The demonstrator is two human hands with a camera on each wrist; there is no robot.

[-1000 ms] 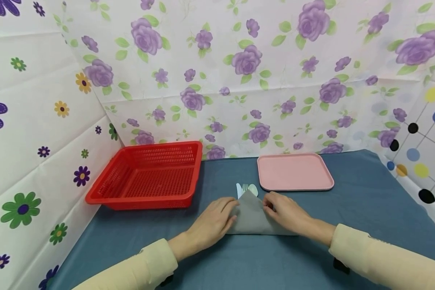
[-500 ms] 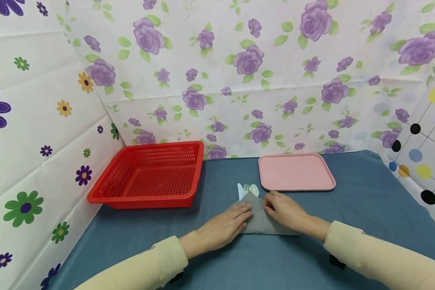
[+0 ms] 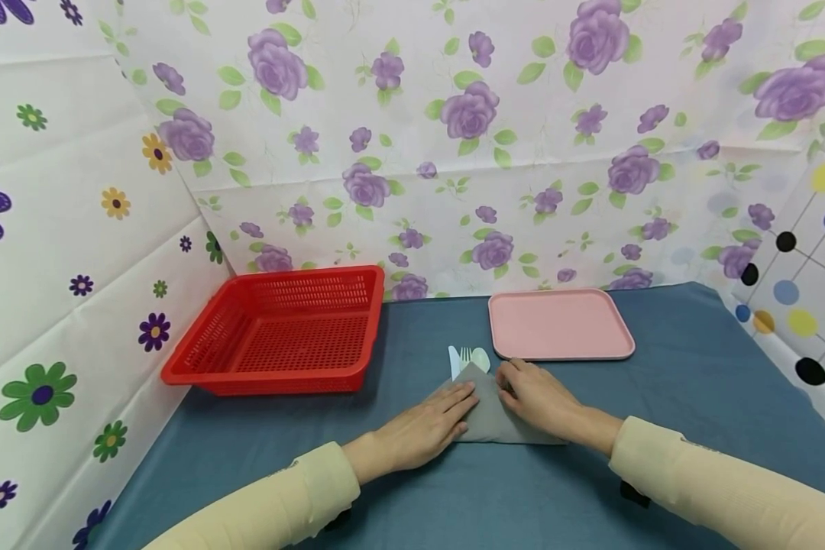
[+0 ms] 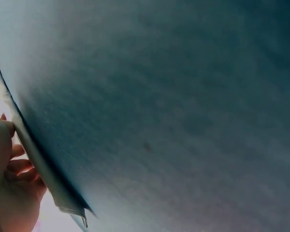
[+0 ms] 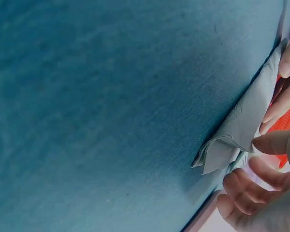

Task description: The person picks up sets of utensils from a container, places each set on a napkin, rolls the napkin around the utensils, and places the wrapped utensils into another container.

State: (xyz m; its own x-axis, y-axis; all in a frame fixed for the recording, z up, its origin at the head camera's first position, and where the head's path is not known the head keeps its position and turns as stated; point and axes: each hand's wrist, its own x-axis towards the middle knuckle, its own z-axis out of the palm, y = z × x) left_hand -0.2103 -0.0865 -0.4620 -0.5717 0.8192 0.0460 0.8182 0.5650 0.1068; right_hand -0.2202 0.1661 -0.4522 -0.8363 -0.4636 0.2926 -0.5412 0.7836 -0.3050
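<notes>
On the one blue worktop (image 3: pixel 495 496) I have one red basket (image 3: pixel 268 380), one pink tray (image 3: pixel 560 325) and, nearer me, one folded grey napkin (image 3: pixel 491 416). Of my two hands, the left hand (image 3: pixel 419 428) rests on it, fingers straight, gripping nothing; the right hand (image 3: pixel 539 399) bends its fingers at the right edge (pinching or not, I cannot tell). Three utensils poke out beyond: one knife (image 3: pixel 454 361), one spoon (image 3: pixel 480 359), one fork (image 3: pixel 465 355).

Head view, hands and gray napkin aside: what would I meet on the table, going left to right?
Red perforated basket → pale table knife → pale fork → pale spoon → pink rectangular tray.
</notes>
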